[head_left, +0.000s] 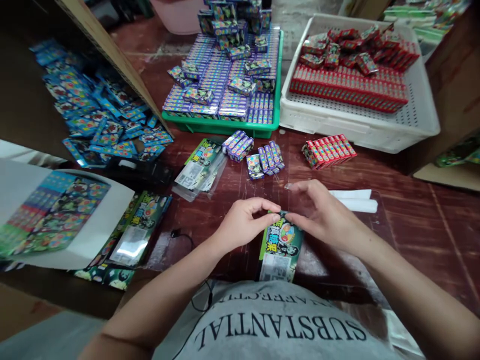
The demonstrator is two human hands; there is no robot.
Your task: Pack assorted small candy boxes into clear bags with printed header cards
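Observation:
A green-and-black printed candy packet (pixel 282 240) with a clear window lies in front of my body. My left hand (pixel 245 222) pinches its top edge between thumb and fingers. My right hand (pixel 326 215) has its thumb at the packet's upper right corner, while its forefinger is stretched out and apart from the thumb. Just beyond my hands are two small groups of purple candy boxes (pixel 238 146) and a row of red candy boxes (pixel 330 150). More printed packets (pixel 198 167) lie to the left of the purple boxes.
A green tray (pixel 225 128) holds stacked purple boxes; a white perforated crate (pixel 352 131) holds red ones. Blue packs (pixel 108 120) fill a carton at left. A printed sheet pack (pixel 56 215), stacked packets (pixel 137 225), a black cable (pixel 183 235) and white strips (pixel 356 201) lie nearby.

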